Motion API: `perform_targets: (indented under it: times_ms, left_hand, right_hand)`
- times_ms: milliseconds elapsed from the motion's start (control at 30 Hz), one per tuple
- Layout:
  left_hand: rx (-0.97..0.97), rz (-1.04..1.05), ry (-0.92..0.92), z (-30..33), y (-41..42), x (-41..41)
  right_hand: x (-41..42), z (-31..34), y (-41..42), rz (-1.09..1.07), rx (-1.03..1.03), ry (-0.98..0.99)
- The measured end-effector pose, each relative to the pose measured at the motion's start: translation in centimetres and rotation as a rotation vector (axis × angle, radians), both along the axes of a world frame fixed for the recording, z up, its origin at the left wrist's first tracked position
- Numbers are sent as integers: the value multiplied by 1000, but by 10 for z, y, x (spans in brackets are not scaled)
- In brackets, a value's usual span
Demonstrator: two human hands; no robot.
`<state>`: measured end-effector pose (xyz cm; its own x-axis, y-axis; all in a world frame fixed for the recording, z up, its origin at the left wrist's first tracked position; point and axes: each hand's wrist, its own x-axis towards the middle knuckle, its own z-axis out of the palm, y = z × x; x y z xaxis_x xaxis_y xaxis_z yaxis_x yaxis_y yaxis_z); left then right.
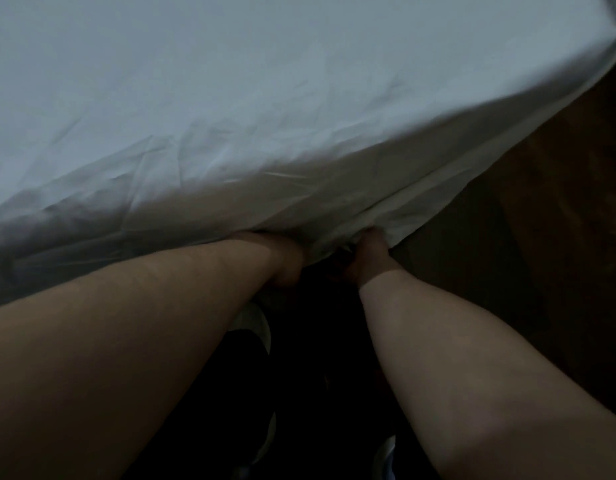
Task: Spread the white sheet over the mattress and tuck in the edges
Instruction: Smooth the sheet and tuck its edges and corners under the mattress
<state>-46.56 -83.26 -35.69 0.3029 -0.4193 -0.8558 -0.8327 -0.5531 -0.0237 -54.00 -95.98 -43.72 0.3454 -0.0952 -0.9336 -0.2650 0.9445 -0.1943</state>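
A white sheet (pixel 230 98) lay spread over the mattress, its near edge hanging down the side. Both hands reached under that edge, likely to tuck it. The left hand (pixel 286 261) was half hidden, its grip unclear; the right hand (pixel 369 251) pinched the sheet's fold.

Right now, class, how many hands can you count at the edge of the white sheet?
2. The left hand is at the white sheet edge, centre frame; the right hand pinches it just beside. Fingers are partly hidden.
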Motion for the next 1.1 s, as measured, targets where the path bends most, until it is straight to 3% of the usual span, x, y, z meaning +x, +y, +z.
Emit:
perform_targets:
  times_ms: [200,333,500,700,933,1100]
  left_hand:
    - [3,-80,7,22,-13,-20]
    - [-52,-114,21,54,-20,-42]
    - [-371,-176,-92,112,-24,-70]
    - [-707,-117,-223,178,-28,-97]
    - [-799,-85,-316,262,-56,-91]
    - [-774,44,-323,274,-93,-47]
  right_hand:
    - [-47,16,-14,88,-124,67]
    - [-66,63,-30,88,-239,190]
    - [-91,145,-57,63,-427,197]
    - [-117,249,-80,2,-676,47]
    - [-129,318,-106,119,-934,20]
    - [-95,326,-128,227,-1102,10]
